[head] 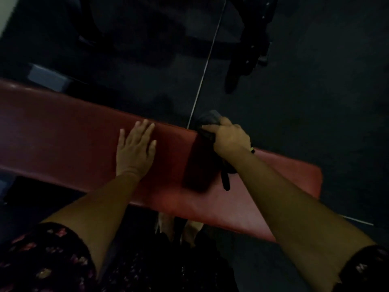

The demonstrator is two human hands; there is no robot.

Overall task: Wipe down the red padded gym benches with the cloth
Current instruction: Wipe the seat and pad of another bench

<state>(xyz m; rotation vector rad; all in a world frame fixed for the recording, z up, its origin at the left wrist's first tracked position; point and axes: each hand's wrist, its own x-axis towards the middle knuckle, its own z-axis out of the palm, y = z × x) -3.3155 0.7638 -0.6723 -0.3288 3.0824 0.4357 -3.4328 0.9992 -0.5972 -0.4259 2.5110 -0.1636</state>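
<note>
A long red padded bench runs from the left edge down to the right across the dim view. My left hand lies flat on the pad near its middle, fingers straight and spread. My right hand grips a dark grey cloth at the bench's far edge, fingers curled round it. Part of the cloth bunches above the knuckles and a dark strip hangs down beside my wrist onto the pad.
Dark floor surrounds the bench. A thin metal bar runs from the top toward the bench's far edge. Black machine frames stand at the upper right. A grey block sits behind the bench at left. My feet show under the near edge.
</note>
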